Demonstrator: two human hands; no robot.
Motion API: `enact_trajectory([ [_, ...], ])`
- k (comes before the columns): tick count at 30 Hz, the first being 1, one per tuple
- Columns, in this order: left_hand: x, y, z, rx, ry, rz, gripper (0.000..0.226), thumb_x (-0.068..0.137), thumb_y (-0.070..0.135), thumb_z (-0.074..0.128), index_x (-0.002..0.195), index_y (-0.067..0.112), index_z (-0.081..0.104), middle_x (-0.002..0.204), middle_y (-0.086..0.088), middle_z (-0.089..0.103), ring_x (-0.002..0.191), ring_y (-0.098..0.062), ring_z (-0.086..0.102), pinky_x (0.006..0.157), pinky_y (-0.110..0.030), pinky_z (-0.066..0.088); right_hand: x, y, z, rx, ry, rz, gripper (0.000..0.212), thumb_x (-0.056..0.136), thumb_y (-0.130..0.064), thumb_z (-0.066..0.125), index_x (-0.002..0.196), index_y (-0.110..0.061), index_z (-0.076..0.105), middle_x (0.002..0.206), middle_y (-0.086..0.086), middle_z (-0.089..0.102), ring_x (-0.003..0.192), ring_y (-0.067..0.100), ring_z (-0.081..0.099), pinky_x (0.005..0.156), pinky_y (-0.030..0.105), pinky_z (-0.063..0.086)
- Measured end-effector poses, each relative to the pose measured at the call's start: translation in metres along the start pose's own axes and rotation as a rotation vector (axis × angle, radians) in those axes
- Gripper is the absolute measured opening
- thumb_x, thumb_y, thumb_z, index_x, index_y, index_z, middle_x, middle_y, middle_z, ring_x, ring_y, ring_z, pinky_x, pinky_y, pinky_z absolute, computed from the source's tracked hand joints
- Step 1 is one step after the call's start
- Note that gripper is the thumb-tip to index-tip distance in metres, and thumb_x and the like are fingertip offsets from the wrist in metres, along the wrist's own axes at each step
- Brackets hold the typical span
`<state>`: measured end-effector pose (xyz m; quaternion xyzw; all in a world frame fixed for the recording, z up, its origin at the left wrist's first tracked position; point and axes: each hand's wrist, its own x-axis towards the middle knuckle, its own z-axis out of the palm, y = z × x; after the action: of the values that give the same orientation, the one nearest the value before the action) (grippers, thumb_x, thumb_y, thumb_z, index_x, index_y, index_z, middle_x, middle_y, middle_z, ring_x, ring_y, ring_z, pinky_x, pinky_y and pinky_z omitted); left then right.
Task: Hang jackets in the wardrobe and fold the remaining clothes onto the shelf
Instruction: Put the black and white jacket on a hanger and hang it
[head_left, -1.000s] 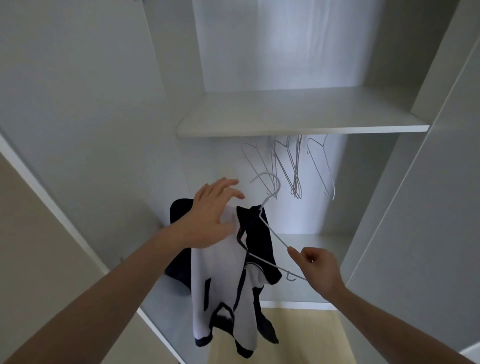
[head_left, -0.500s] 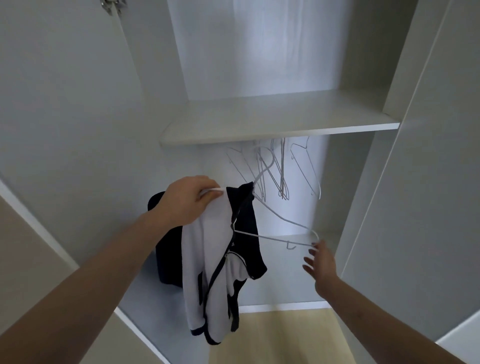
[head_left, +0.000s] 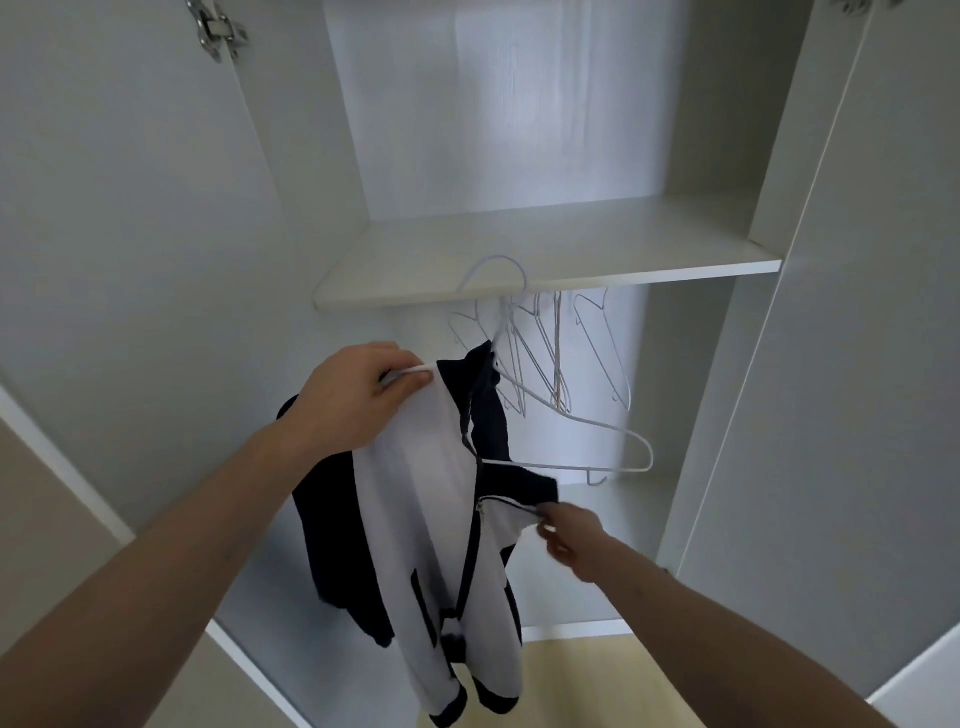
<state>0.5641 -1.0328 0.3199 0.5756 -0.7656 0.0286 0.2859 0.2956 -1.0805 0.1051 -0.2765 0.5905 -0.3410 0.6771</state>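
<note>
White jacket (head_left: 415, 499): left hand (head_left: 358, 395) keeps gripping its hanger (head_left: 582, 431); right hand (head_left: 569, 535), open a moment ago, now pinches the loose front, ready to drape it.

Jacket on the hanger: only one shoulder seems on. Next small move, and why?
Probably draw the loose front panel up over the bare hanger arm. The left hand grips the jacket at the shoulder that is already on the hanger; the right hand pinches the other panel's edge below the exposed arm, which sticks out right with no fabric on it.
</note>
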Motion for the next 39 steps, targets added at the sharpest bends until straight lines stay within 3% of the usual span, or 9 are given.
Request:
enact_trajectory([
  [5,-0.018,-0.018,0.006,0.102,-0.037,-0.067,0.05,0.096,0.067,0.032,0.08,0.029,0.062,0.072,0.007,0.053,0.07,-0.006,0.054,0.064,-0.034,0.046,-0.003,-0.043,-0.035,0.094,0.143,-0.412,0.025,0.099,-0.009,0.056,0.078,-0.02,0.064,0.062,-0.003,0.053,0.054,0.012,0.044,0.05,0.023,0.041],
  [10,-0.024,-0.026,0.018,0.106,0.038,-0.097,0.045,0.101,0.057,0.037,0.068,0.027,0.04,0.069,0.004,0.049,0.063,-0.01,0.05,0.054,-0.033,0.035,-0.017,-0.074,-0.066,0.085,0.15,-0.57,0.022,0.099,-0.013,0.062,0.079,-0.019,0.069,0.058,-0.005,0.049,0.052,0.01,0.042,0.051,0.024,0.043],
  [17,-0.019,-0.024,0.031,0.181,0.167,-0.135,0.035,0.105,0.042,0.045,0.084,0.022,0.064,0.077,0.005,0.055,0.07,-0.017,0.054,0.059,-0.034,0.041,-0.042,-0.089,-0.084,-0.062,0.102,-0.76,0.025,0.103,-0.011,0.058,0.082,-0.019,0.07,0.057,-0.007,0.056,0.048,0.007,0.047,0.045,0.02,0.043],
  [24,-0.018,-0.019,0.041,0.169,0.34,-0.225,0.029,0.105,0.034,0.051,0.091,0.017,0.069,0.075,0.002,0.051,0.066,-0.021,0.053,0.055,-0.031,0.04,-0.054,-0.089,-0.093,-0.203,0.103,-0.896,0.035,0.104,-0.015,0.056,0.079,-0.032,0.074,0.057,-0.005,0.057,0.047,0.012,0.05,0.047,0.022,0.046],
  [31,-0.02,-0.013,0.047,0.123,0.413,-0.18,0.029,0.106,0.035,0.051,0.088,0.019,0.067,0.074,0.009,0.05,0.065,-0.011,0.046,0.056,-0.028,0.032,-0.045,-0.086,-0.093,-0.311,0.195,-0.866,0.02,0.104,-0.013,0.054,0.097,-0.017,0.072,0.053,-0.012,0.059,0.042,0.008,0.05,0.045,0.018,0.047],
  [36,-0.023,-0.01,0.049,0.055,0.368,-0.134,0.03,0.103,0.036,0.047,0.086,0.02,0.066,0.071,0.008,0.048,0.064,-0.014,0.049,0.056,-0.032,0.041,-0.034,-0.088,-0.091,-0.303,0.203,-0.686,0.018,0.104,-0.017,0.056,0.104,-0.014,0.073,0.075,0.011,0.066,0.057,0.021,0.06,0.056,0.032,0.059],
  [39,-0.026,-0.012,0.052,-0.066,0.363,-0.12,0.031,0.106,0.029,0.051,0.077,0.021,0.057,0.064,0.009,0.043,0.06,-0.007,0.046,0.057,-0.022,0.035,-0.03,-0.088,-0.088,-0.296,0.172,-0.579,0.015,0.102,-0.017,0.059,0.096,-0.013,0.072,0.065,0.006,0.062,0.054,0.016,0.059,0.049,0.025,0.056],
])
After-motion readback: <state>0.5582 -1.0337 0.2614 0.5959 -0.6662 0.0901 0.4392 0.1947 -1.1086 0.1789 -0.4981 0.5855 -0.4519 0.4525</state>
